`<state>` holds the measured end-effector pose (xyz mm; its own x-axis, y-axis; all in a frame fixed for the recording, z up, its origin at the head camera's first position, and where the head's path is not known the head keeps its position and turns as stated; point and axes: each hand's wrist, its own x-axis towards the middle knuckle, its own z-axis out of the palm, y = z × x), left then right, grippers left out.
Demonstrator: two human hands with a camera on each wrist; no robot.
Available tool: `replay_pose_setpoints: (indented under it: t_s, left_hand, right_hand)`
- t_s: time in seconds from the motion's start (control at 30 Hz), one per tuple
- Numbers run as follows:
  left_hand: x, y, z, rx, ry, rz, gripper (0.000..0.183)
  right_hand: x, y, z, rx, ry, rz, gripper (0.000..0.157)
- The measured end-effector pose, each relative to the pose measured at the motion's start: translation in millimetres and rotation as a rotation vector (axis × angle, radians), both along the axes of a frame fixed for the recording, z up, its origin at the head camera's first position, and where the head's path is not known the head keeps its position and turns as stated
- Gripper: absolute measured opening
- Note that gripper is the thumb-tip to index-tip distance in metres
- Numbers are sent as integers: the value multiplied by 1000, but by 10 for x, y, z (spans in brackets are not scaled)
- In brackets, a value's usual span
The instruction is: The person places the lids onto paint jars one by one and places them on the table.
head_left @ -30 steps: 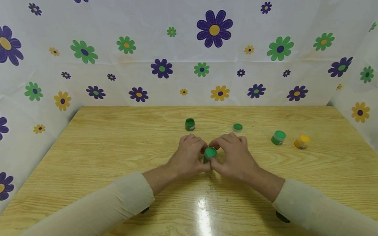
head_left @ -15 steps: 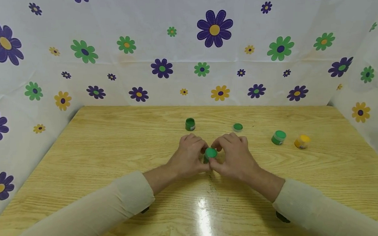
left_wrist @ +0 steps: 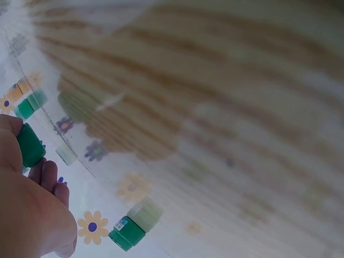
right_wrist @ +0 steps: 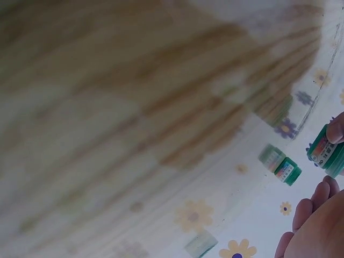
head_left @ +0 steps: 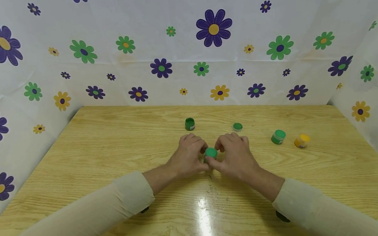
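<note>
Near the middle of the table, both hands meet around a small green paint jar (right_wrist: 324, 150) with a green-topped lid (head_left: 211, 152). The left hand (head_left: 187, 155) holds the jar's body from the left, with the thumb on the near side and fingers on the far side. From the right, the right hand (head_left: 235, 158) pinches the lid's rim, its thumb in front and its fingers behind. The jar looks upright. In the head view the hands cover most of its body; in the left wrist view part of the green jar (left_wrist: 30, 144) shows beside the fingers.
Beyond the hands stands a lidless dark green jar (head_left: 190, 125). A loose green lid (head_left: 237, 127) lies to its right. Farther right are a lidded green jar (head_left: 278, 137) and a yellow jar (head_left: 302, 141). Flowered cloth (head_left: 186, 41) surrounds the wooden table (head_left: 114, 141).
The right thumb has slid left along the lid's near side while the right fingers have shifted right behind it. The left hand stays in place on the jar.
</note>
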<state>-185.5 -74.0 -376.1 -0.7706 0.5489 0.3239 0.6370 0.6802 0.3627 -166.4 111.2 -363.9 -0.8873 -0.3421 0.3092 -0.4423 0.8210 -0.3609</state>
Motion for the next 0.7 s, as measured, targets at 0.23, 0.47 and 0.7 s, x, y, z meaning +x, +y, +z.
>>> replay_pose_setpoints:
  t_s: [0.23, 0.47, 0.7]
  left_hand:
    - [-2, 3, -6, 0, 4, -4, 30]
    - [7, 3, 13, -1, -8, -7, 31]
    - [13, -7, 22, 0, -25, 14, 34]
  right_hand:
    - [1, -2, 0, 1, -17, -22, 39]
    - [-12, 2, -8, -7, -10, -30, 42]
    - [-16, 13, 0, -35, 16, 42, 32]
